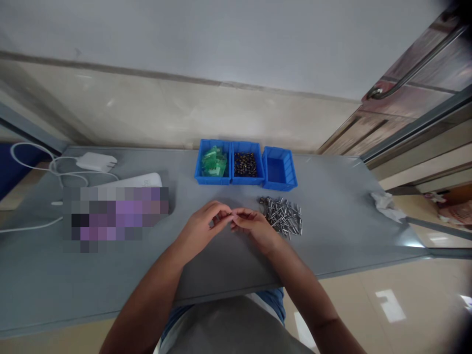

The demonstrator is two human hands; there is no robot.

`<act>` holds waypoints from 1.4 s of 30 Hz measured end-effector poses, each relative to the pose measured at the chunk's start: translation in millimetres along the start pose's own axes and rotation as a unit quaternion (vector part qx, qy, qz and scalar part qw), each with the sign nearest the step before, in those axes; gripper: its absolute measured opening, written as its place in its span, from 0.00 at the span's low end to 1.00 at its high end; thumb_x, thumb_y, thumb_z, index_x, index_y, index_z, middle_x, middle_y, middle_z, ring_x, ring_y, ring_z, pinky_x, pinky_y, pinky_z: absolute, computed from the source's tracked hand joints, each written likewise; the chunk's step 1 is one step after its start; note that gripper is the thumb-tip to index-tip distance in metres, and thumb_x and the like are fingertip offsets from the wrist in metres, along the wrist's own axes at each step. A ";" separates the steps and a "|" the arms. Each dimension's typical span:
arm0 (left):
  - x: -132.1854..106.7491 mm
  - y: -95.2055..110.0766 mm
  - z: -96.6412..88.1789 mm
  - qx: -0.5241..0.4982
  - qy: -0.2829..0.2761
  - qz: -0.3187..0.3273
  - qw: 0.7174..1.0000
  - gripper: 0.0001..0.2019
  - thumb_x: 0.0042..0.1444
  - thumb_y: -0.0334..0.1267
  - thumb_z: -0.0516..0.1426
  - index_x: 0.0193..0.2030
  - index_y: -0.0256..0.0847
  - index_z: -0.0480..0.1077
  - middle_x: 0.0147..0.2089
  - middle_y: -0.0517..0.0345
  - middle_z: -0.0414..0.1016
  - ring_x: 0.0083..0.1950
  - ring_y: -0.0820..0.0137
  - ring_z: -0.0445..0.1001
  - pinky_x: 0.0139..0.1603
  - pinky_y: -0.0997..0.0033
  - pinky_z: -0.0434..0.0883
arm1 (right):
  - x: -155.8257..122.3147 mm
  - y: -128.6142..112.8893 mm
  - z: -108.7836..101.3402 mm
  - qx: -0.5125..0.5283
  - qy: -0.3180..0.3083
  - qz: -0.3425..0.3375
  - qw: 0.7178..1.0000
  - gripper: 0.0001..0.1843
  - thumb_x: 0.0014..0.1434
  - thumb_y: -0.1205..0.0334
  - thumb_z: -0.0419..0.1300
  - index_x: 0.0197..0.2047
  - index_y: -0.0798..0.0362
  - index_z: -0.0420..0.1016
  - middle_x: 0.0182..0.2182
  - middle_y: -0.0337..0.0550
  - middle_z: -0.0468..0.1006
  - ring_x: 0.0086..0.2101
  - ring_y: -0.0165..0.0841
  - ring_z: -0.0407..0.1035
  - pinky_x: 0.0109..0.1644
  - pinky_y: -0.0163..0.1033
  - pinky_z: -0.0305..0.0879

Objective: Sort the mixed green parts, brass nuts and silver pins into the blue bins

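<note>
My left hand and my right hand meet fingertip to fingertip above the grey table. Both are pinched closed around something small and dark, mostly hidden by the fingers and too small to name. Just right of my right hand lies a pile of thin silvery metal rods, some with dark ends. Beyond the hands, a blue bin holds many small dark and brassy metal parts. To its left, another blue bin contains green flat pieces.
A third blue bin stands at the right of the row. On the left lie a white charger with cables, a white device and a blurred-out purple patch. Crumpled white tissue rests at the right edge. A wall rises behind the table.
</note>
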State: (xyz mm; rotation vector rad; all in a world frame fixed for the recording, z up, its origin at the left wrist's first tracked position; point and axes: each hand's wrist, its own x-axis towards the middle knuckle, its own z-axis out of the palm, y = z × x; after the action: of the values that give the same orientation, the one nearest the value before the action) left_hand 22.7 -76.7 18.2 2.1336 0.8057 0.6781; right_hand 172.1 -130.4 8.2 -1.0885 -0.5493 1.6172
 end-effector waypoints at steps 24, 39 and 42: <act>-0.5 -7.0 0.9 -0.014 0.000 -0.024 1.000 0.07 0.54 0.37 0.53 0.40 0.42 0.63 0.34 0.60 0.71 0.34 0.74 0.72 0.36 0.74 0.70 | -15.2 -8.0 14.0 -0.418 0.106 -0.318 0.844 0.05 0.51 0.65 0.57 0.32 0.50 0.74 0.29 0.40 0.74 0.33 0.31 0.66 0.40 0.38 0.64; 0.6 -0.3 -5.0 0.010 0.020 0.026 0.999 0.06 0.55 0.34 0.53 0.41 0.42 0.66 0.38 0.59 0.67 0.34 0.76 0.68 0.37 0.75 0.69 | -4.2 1.8 1.7 -0.217 0.036 -0.120 0.968 0.07 0.50 0.58 0.58 0.31 0.53 0.72 0.25 0.38 0.71 0.25 0.27 0.63 0.29 0.34 0.61; 0.6 -1.3 -4.9 0.000 0.020 0.018 1.000 0.07 0.56 0.35 0.53 0.41 0.42 0.65 0.37 0.59 0.66 0.35 0.75 0.68 0.36 0.75 0.69 | -17.8 -10.0 8.9 -0.267 0.115 -0.192 0.937 0.06 0.51 0.60 0.57 0.31 0.53 0.71 0.27 0.40 0.72 0.28 0.29 0.65 0.33 0.35 0.62</act>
State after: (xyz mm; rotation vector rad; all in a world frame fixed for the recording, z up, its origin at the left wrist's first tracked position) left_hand 19.3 -73.4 20.2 2.1453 0.7896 0.7409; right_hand 170.0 -142.1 27.0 -1.4363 -1.0093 1.0000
